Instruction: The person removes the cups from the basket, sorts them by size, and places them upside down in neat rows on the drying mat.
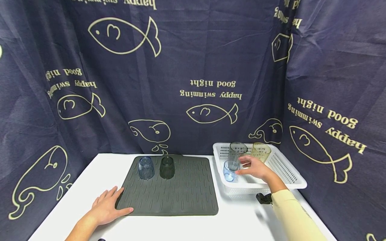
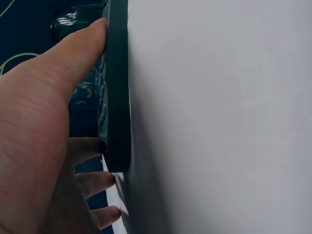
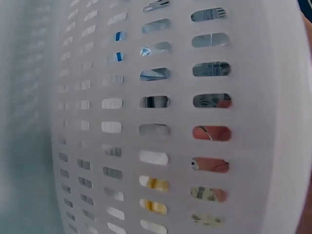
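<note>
My left hand [image 1: 105,208] lies with spread fingers at the near left corner of a dark grey ribbed mat [image 1: 193,197]. Its thumb [image 2: 80,46] rests on the mat's front edge, while other fingertips reach past the corner. Over the white basket [image 1: 297,180], my right hand [image 1: 255,167] has its thumb at the side of a small light blue glass [image 1: 230,175]. Its fingers, parted from the thumb, overlap a taller grey glass [image 1: 233,154]. A yellowish glass [image 1: 261,151] stands behind this hand. In the right wrist view, the basket wall [image 3: 253,146] hides most of the hand.
Upside down on the mat stand a blue glass [image 1: 146,169] and a dark grey glass [image 1: 167,168], near its back edge. A white table [image 1: 235,221] carries mat and basket. Dark blue curtains [image 1: 181,67] with fish drawings enclose the back and sides.
</note>
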Motion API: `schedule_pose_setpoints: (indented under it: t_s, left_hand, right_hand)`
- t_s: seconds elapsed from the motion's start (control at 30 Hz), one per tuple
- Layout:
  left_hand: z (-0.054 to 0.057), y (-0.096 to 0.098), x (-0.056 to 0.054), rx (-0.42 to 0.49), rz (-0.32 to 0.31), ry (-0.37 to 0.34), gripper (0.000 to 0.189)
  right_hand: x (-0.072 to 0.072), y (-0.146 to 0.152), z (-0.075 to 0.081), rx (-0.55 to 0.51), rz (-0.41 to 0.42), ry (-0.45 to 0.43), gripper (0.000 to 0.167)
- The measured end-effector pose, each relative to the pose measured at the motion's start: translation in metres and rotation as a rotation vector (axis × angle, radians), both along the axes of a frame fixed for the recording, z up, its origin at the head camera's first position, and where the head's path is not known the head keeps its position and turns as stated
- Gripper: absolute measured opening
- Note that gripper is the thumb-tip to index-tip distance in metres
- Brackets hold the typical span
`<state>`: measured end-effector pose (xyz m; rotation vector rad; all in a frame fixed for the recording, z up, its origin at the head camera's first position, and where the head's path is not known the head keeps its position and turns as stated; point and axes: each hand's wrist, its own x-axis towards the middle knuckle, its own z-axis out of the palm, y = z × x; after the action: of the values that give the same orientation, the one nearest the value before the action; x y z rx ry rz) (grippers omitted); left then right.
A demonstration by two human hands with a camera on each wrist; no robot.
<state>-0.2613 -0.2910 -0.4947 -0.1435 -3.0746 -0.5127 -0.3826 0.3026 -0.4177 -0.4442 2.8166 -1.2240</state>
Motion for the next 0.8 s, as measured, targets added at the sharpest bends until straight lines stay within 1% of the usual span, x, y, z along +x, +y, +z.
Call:
schedule_pose_setpoints:
  t_s: [0.17, 0.27, 0.43, 0.53, 0.8]
  left_hand:
    - [0.001, 0.0, 0.0, 0.012, 0.001, -0.001, 0.105]
    - [0.0, 0.0, 0.0, 0.01, 0.001, 0.003, 0.105]
    - [-0.001, -0.001, -0.001, 0.01, 0.005, 0.003, 0.106]
    - [-0.001, -0.001, -0.001, 0.013, 0.006, 0.003, 0.106]
    - [-0.003, -0.001, -0.001, 0.009, 0.005, 0.027, 0.106]
  right_hand:
    - [-0.003, -0.003, -0.002, 0.011, 0.025, 0.006, 0.076]
    - [-0.004, -0.004, -0.003, 0.014, 0.038, -0.006, 0.076]
    - [-0.006, -0.006, -0.006, 0.025, 0.034, -0.028, 0.078]
    - [-0.008, -0.008, -0.007, 0.013, 0.028, -0.035, 0.079]
    - [-0.008, -0.015, -0.01, -0.001, 0.04, -0.035, 0.08]
